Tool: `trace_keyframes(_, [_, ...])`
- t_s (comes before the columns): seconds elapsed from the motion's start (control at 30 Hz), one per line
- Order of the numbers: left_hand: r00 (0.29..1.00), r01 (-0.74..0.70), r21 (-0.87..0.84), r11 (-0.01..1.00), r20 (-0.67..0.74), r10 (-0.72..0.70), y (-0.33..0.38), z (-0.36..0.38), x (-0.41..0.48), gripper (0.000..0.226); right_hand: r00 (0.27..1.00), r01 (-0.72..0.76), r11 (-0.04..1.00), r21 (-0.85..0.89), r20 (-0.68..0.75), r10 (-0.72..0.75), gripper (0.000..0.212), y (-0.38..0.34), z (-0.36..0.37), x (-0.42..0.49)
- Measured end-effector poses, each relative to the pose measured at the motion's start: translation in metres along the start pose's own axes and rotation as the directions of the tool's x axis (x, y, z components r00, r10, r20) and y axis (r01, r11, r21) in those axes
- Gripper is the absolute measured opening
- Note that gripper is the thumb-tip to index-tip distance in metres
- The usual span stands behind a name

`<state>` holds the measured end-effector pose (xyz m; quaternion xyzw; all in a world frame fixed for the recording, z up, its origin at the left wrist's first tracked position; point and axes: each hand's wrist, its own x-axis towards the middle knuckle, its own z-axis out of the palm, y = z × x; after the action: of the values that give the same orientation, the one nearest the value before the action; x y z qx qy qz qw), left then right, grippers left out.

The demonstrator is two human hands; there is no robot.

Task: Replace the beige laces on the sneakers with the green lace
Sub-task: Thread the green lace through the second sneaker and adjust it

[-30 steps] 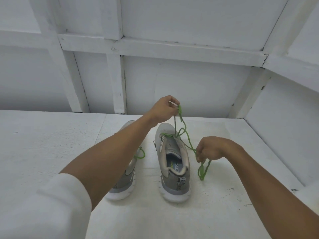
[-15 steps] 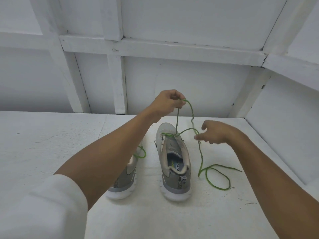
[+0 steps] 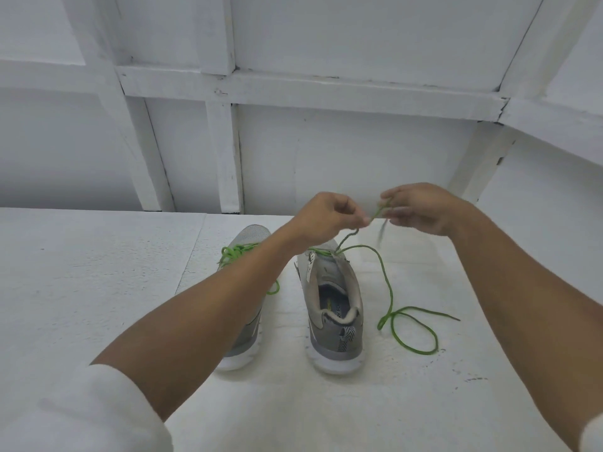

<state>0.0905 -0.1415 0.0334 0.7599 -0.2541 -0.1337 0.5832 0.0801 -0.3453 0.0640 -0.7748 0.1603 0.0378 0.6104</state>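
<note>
Bare, white-painted work booth, not homely; exact kind unclear. Back wall (image 3: 359, 151) of flat panels framed by timber battens (image 3: 225, 158) and horizontal rail (image 3: 293, 89), paint chipped at joints. Angled side wall (image 3: 548, 203) at right. Rough white tabletop (image 3: 98, 272), few dark scuffs (image 3: 474, 380).

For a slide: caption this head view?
The left hand and right hand pinch the green lace above a grey sneaker.
</note>
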Motion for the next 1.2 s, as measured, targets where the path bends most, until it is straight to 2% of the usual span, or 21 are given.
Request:
trace_keyframes(0.1, [0.999, -0.018, -0.012, 1.000, 0.028, 0.018, -0.007, 0.012, -0.011, 0.008, 0.998, 0.051, 0.965, 0.256, -0.044, -0.041, 0.007, -0.014, -0.011, 0.005])
trace_keyframes(0.17, [0.999, -0.023, 0.052, 0.998, 0.038, 0.021, -0.013, 0.020, -0.014, 0.015, 0.992, 0.105, 0.938, 0.331, -0.102, -0.074, 0.011, -0.027, -0.017, 0.008])
trace_keyframes(0.3, [0.990, -0.100, 0.320, 0.942, 0.124, 0.062, -0.020, 0.036, -0.020, 0.032, 0.951, 0.204, 0.965, 0.168, -0.267, -0.155, 0.012, -0.051, -0.024, 0.007])
trace_keyframes(0.4, [0.974, -0.101, 0.510, 0.854, 0.226, -0.020, -0.021, 0.044, -0.025, 0.048, 0.904, 0.262, 0.965, 0.033, -0.359, -0.233, 0.018, -0.067, -0.032, 0.007])
trace_keyframes(0.5, [0.959, -0.108, 0.685, 0.720, 0.262, -0.106, -0.022, 0.046, -0.022, 0.059, 0.907, 0.279, 0.960, 0.015, -0.333, -0.258, 0.016, -0.077, -0.036, 0.000])
trace_keyframes(0.57, [0.970, -0.092, 0.701, 0.707, 0.223, -0.095, -0.016, 0.041, -0.017, 0.066, 0.937, 0.281, 0.960, -0.015, -0.212, -0.278, 0.013, -0.079, -0.034, -0.008])
trace_keyframes(0.67, [0.998, -0.038, 0.563, 0.826, -0.022, 0.061, 0.003, 0.015, -0.002, 0.053, 0.951, 0.305, 0.947, -0.102, -0.024, -0.309, 0.011, -0.075, -0.023, -0.019])
trace_keyframes(0.73, [0.987, -0.017, 0.444, 0.896, -0.135, 0.085, 0.017, -0.006, 0.010, 0.052, 0.943, 0.332, 0.938, -0.102, 0.065, -0.327, 0.012, -0.071, -0.015, -0.026])
trace_keyframes(0.77, [0.990, -0.018, 0.363, 0.932, -0.125, 0.068, 0.023, -0.014, 0.013, 0.055, 0.937, 0.344, 0.934, -0.093, 0.104, -0.334, 0.013, -0.071, -0.012, -0.029])
trace_keyframes(0.83, [1.000, -0.018, 0.191, 0.981, -0.016, 0.021, 0.033, -0.022, 0.013, 0.055, 0.923, 0.365, 0.927, -0.085, 0.167, -0.348, 0.013, -0.070, -0.004, -0.034])
trace_keyframes(0.93, [0.988, 0.005, 0.020, 1.000, 0.155, -0.008, 0.031, -0.030, 0.004, 0.030, 0.912, 0.392, 0.913, -0.109, 0.176, -0.371, 0.013, -0.066, -0.002, -0.036])
trace_keyframes(1.03, [0.966, 0.057, -0.170, 0.984, 0.260, -0.011, 0.021, -0.039, -0.006, 0.019, 0.918, 0.387, 0.914, -0.121, 0.138, -0.371, 0.013, -0.058, -0.007, -0.034])
trace_keyframes(1.13, [0.945, 0.132, -0.252, 0.959, 0.324, -0.044, 0.014, -0.040, -0.016, 0.020, 0.923, 0.375, 0.919, -0.120, 0.142, -0.358, 0.013, -0.052, -0.008, -0.033])
trace_keyframes(1.2, [0.954, 0.138, -0.202, 0.970, 0.289, -0.075, 0.010, -0.033, -0.018, 0.016, 0.921, 0.375, 0.921, -0.104, 0.156, -0.357, 0.014, -0.050, -0.006, -0.034])
